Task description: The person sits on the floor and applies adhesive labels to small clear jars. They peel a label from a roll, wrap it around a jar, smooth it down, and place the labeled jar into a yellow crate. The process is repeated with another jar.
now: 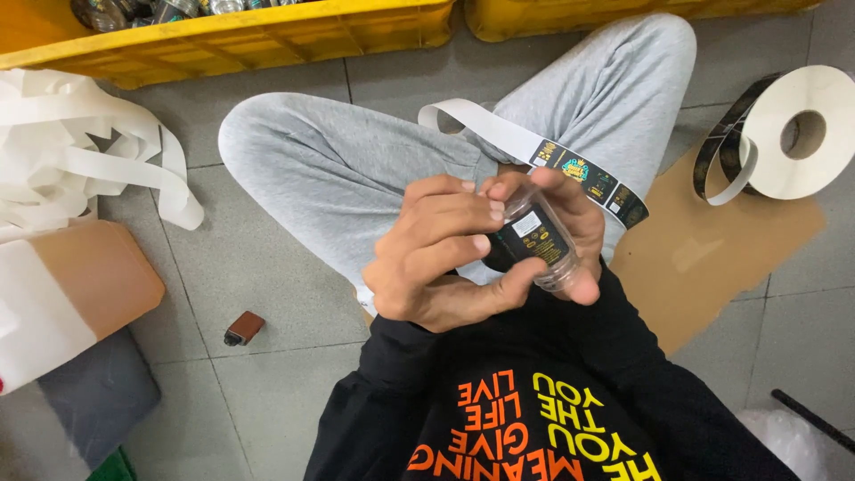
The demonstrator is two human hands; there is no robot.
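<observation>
A small clear plastic bottle (541, 239) with a black label is held over my lap between both hands. My left hand (436, 258) wraps the bottle from the left, its fingertips and thumb pressing on the label. My right hand (583, 218) cups the bottle from behind and the right. A white backing strip (499, 134) carrying black labels runs across my grey trouser leg, just past my fingers. It comes from a roll of labels (797, 134) lying on the floor at the right.
Two yellow crates (267, 36) stand along the far edge, one holding bottles. Loose white backing paper (89, 160) is piled at the left above a brown and white box (62, 294). A cardboard sheet (712, 258) lies at the right, a small brown object (243, 328) on the tiles.
</observation>
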